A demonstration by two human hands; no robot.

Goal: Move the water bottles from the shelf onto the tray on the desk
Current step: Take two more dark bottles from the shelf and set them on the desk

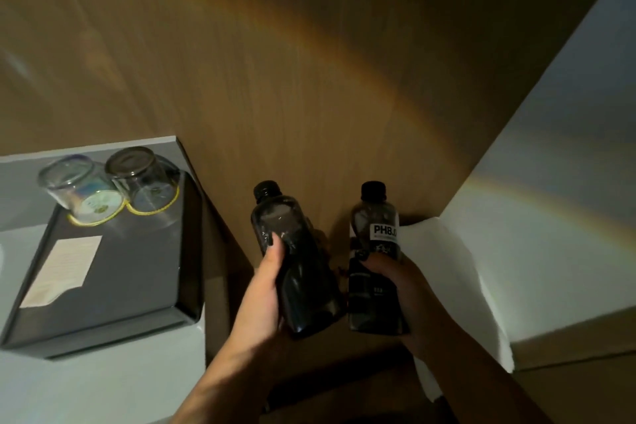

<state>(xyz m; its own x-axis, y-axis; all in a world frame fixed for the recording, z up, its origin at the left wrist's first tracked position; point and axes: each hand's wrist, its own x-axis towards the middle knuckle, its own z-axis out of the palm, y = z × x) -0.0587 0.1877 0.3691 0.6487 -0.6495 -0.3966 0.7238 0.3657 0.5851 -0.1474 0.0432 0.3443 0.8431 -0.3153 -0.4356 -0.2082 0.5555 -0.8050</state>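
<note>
A wood-grain wall panel (275, 62) fills the upper view, from ten to one o'clock. At eight o'clock, a pale bench (103, 382) carries a dark rectangular tray (137, 279), the task's destination. Two clear drinking glasses (113, 186) stand upside down at its far edge, probably to keep them clean, leaving most of the tray floor free. A pale paper card (65, 268) lies on the tray's left side.

At five o'clock, a white shelf edge (464, 286) juts in. Just left of it, both hands are raised, each grasping one dark water bottle upright by its lower half, caps up. The left hand (265, 289) wraps fingers (275, 244) around the left bottle (296, 251). The right hand (395, 286) clenches the right bottle (375, 244), labelled "PH8". Both bottles are in the air between shelf and tray, seemingly so that one trip moves both.
</note>
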